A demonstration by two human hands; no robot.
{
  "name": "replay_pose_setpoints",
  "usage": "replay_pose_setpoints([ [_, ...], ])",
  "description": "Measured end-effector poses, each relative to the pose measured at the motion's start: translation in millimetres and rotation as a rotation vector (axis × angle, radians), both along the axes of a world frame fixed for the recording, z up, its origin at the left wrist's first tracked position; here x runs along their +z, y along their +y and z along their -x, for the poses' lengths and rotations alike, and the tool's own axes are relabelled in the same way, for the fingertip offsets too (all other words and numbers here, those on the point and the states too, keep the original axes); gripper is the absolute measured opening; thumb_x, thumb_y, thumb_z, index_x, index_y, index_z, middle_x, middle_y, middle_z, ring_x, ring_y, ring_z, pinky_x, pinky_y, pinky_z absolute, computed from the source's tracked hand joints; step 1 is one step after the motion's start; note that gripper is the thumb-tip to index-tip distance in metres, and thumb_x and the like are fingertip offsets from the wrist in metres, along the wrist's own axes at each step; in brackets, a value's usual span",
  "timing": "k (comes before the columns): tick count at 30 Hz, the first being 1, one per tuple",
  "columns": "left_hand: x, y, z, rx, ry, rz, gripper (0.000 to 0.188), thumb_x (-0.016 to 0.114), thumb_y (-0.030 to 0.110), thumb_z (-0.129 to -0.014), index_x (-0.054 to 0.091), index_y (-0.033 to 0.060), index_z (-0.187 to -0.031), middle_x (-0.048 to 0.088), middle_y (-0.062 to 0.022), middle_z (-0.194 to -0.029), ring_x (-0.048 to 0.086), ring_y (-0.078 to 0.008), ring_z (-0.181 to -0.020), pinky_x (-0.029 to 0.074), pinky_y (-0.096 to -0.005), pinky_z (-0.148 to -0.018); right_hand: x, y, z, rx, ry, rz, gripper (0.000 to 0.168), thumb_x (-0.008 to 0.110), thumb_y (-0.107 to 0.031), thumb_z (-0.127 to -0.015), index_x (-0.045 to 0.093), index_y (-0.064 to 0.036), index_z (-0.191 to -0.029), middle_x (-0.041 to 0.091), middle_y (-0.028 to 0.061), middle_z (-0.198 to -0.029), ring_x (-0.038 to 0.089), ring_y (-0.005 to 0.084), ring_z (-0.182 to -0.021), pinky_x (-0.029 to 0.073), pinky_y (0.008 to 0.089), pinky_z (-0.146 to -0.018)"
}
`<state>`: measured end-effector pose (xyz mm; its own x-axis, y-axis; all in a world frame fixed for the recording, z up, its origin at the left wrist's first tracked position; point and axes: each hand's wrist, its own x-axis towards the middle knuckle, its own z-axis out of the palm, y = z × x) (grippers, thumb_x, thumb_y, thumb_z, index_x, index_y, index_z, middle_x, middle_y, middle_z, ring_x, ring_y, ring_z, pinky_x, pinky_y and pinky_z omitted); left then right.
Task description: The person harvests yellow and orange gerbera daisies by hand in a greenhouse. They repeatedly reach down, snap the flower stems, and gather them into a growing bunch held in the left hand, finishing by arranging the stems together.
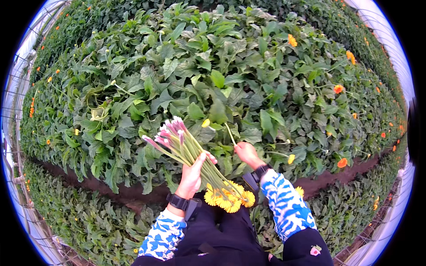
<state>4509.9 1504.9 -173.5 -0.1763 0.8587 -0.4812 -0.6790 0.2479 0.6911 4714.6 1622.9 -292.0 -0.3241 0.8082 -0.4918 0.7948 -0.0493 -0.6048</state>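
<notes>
My left hand (193,174) is closed around a bunch of gerbera stems (203,163). Their pinkish, pale-tipped ends point up and away from me, and the yellow gerbera heads (229,199) hang down in front of my legs. To the right of the bunch, my right hand (247,153) grips a single pale green stem (230,133), which sticks up past my fingers among the leaves. Partly behind my right sleeve shows a yellow flower head (299,191); whether it belongs to that stem cannot be told. A yellow bud (205,123) stands just left of the stem.
A dense bed of leafy gerbera plants (199,63) fills the space before me. Orange blooms (338,88) and a yellow bud (291,159) rise on the right. Bare soil paths (327,183) run along the bed's near edge. Pale greenhouse sheeting (392,40) curves at the sides.
</notes>
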Motion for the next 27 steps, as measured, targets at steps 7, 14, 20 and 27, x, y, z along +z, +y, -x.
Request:
replay_pose_setpoints([
  [7, 39.8, 12.9, -68.5, -0.069, -0.09, -0.078, 0.017, 0.058, 0.024, -0.097, 0.057, 0.0067, -0.101, 0.061, -0.0049, -0.092, 0.064, -0.0233, -0.093, 0.052, -0.0395, -0.088, 119.6, -47.7, -146.1, -0.268, 0.311, 0.175, 0.026, 0.053, -0.024, -0.095, 0.068, -0.005, -0.089, 0.055, 0.0008, -0.065, 0.052, 0.0106, -0.06, 0.044, 0.0278, -0.059],
  [14, 87.8, 13.8, -153.0, -0.168, -0.123, -0.233, 0.022, 0.059, 0.023, -0.096, 0.056, 0.0051, -0.108, 0.056, -0.002, -0.083, 0.059, -0.0174, -0.083, 0.052, -0.0383, -0.084, 192.8, -111.7, -227.2, -0.39, 0.661, 0.132, 0.018, 0.055, -0.015, -0.097, 0.069, -0.004, -0.097, 0.05, -0.0072, -0.07, 0.041, 0.0028, -0.062, 0.035, 0.0196, -0.055],
  [20, 123.6, 20.4, -210.2, -0.231, -0.185, -0.338, 0.041, 0.058, 0.023, -0.097, 0.049, 0.0018, -0.131, 0.055, -0.0006, -0.08, 0.056, -0.0143, -0.076, 0.051, -0.0337, -0.074, 222.8, -150.4, -275.7, -0.365, 0.706, 0.022, 0.018, 0.056, -0.016, -0.096, 0.069, -0.005, -0.099, 0.052, -0.0077, -0.073, 0.044, 0.0033, -0.068, 0.039, 0.021, -0.062],
  [27, 149.9, 24.5, -252.7, -0.342, -0.259, -0.377, 0.04, 0.06, 0.022, -0.096, 0.052, 0.0, -0.127, 0.056, -0.0024, -0.082, 0.057, -0.0152, -0.075, 0.052, -0.0334, -0.072, 223.6, -186.9, -314.5, -0.315, 0.48, -0.117, 0.025, 0.055, -0.023, -0.096, 0.07, -0.003, -0.102, 0.068, 0.0064, -0.092, 0.061, 0.0159, -0.087, 0.048, 0.0293, -0.079],
])
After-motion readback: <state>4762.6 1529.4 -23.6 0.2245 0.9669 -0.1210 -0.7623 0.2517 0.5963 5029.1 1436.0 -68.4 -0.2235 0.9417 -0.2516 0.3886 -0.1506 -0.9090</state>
